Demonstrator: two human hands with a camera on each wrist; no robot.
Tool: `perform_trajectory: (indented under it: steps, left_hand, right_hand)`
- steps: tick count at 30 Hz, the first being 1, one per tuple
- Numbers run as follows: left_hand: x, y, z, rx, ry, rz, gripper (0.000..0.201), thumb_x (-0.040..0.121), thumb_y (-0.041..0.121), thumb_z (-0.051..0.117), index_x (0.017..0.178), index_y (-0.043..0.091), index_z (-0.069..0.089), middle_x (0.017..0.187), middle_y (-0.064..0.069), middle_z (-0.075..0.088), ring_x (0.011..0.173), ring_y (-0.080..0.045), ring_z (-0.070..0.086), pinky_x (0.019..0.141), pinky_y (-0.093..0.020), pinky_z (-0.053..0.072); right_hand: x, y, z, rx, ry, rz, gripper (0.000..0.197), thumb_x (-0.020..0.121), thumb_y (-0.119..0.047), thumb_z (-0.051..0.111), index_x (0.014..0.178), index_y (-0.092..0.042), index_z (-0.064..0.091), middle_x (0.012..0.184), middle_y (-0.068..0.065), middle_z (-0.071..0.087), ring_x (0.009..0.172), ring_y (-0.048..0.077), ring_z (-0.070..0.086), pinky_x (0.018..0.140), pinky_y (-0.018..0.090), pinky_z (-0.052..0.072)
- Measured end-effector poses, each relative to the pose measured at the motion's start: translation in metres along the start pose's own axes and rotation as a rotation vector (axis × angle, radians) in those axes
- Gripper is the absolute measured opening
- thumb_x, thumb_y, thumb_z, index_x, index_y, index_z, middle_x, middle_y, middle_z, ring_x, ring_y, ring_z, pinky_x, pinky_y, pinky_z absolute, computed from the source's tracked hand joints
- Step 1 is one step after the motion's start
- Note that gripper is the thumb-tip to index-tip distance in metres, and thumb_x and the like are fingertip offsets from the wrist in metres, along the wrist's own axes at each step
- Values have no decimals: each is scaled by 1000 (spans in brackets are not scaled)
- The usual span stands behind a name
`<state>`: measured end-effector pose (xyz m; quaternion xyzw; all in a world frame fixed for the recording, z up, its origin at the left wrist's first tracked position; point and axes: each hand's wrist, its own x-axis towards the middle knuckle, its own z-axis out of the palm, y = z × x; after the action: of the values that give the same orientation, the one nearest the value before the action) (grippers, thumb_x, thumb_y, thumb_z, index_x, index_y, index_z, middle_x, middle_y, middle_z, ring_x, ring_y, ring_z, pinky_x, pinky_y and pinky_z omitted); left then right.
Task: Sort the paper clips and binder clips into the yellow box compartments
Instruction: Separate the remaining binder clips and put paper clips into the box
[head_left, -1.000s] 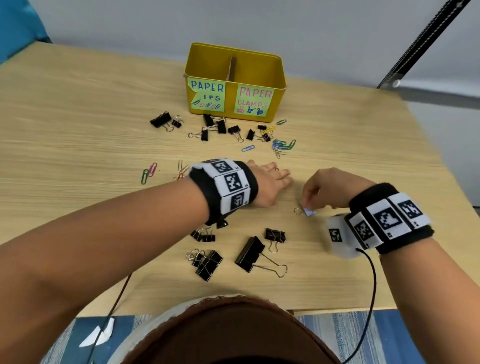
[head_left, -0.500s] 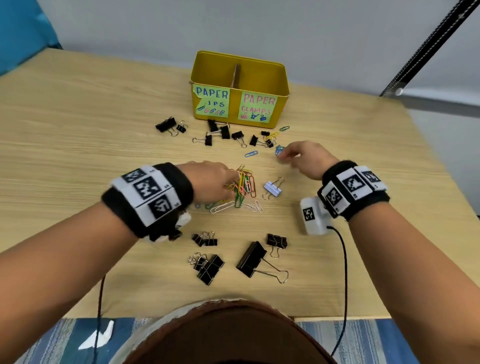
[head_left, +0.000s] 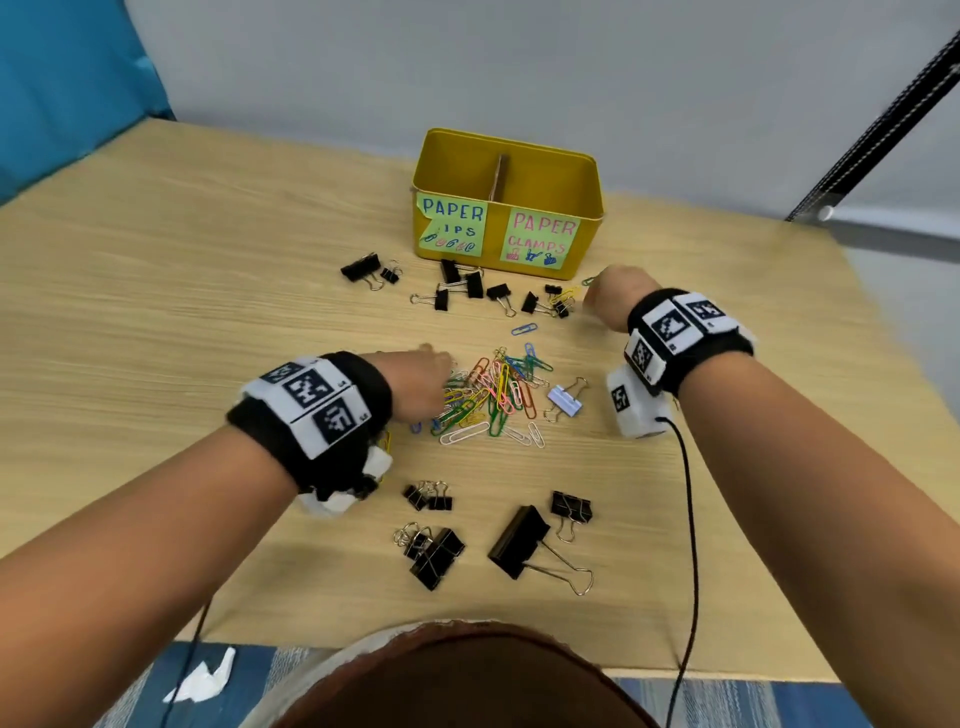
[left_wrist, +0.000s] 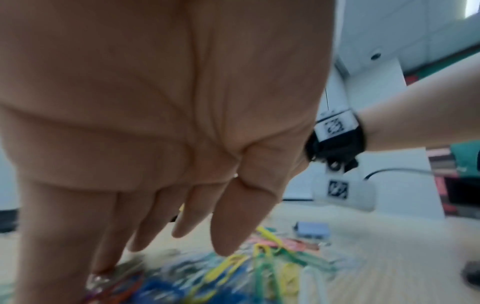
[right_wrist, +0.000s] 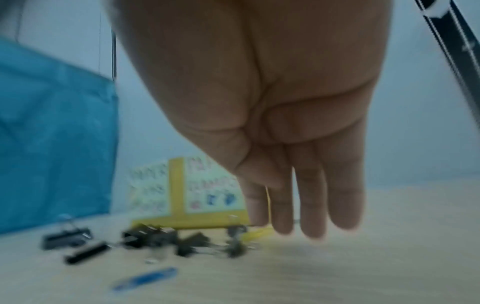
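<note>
Clips were all over the wooden surface (head_left: 156, 291), with the yellow box (head_left: 506, 208) as the landmark at the far edge. Its two compartments wore labels, "PAPER ..IPS" on one side and "PAPER CLAMPS" on the other. Right in front of the box sat a row of small black binder clips (head_left: 467, 288). Further out from the box, a colourful paper clip pile (head_left: 493, 395) lay heaped up, with a pale blue binder clip (head_left: 563, 402) just beside it. Furthest from the box were more black binder clips, including one large binder clip (head_left: 519, 540).

Left hand (head_left: 415, 384) was down on the edge of the paper clip pile, fingers (left_wrist: 233, 222) straight and loose, holding nothing I could make out. Right hand (head_left: 613, 296) hung near the box's front corner, fingers (right_wrist: 337, 195) straight and pointing down, thumb tucked across the palm, nothing clearly in its grip.
</note>
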<state>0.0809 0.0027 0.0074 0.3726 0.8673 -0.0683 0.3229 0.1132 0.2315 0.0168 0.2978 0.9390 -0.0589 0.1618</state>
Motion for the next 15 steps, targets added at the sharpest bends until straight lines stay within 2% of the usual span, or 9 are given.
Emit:
perform_trajectory:
  steps: [2,4,6,8,12,15]
  left_hand:
    - [2,15,-8,-21,20,61,56,93,8,35,147,1,17,155,-20,17,141,-31,29,115,-40,29]
    - [7,24,-17,-35,72,95,64,94,8,36,151,7,5,160,-15,1,147,-28,13,121,-39,19]
    - [13,29,-26,-37,98,118,67,93,7,36,151,10,2,160,-13,-6,149,-28,6,122,-39,15]
    - [18,33,-32,-23,88,140,67,93,7,37,151,11,6,160,-13,-6,149,-28,5,121,-40,16]
    - [25,27,-30,24,37,150,67,95,15,37,152,17,2,160,-11,-9,149,-28,-1,121,-44,13]
    - [30,19,-24,70,-36,166,66,96,24,36,151,27,-1,160,-8,-11,149,-28,-3,121,-45,11]
  right_hand:
    - [14,9,2,-18,3,-36,52,93,2,35,142,-14,41,144,12,47,128,31,48,103,36,42]
    - [22,14,7,-57,-46,-130,59,95,0,33,148,-25,27,154,7,34,136,30,41,109,39,37]
    - [28,18,11,-164,-139,-152,68,93,0,37,151,-28,15,160,4,15,143,30,29,115,42,31]
    - [30,26,12,-210,-192,-100,76,91,4,38,152,-28,7,162,3,3,145,33,23,116,46,28]
    - [3,34,16,-264,-207,-52,62,94,-8,30,151,-19,7,157,18,15,137,41,34,111,50,34]
    - [-34,21,32,-255,-257,-151,62,95,-7,31,151,-17,6,158,21,5,140,40,28,113,50,32]
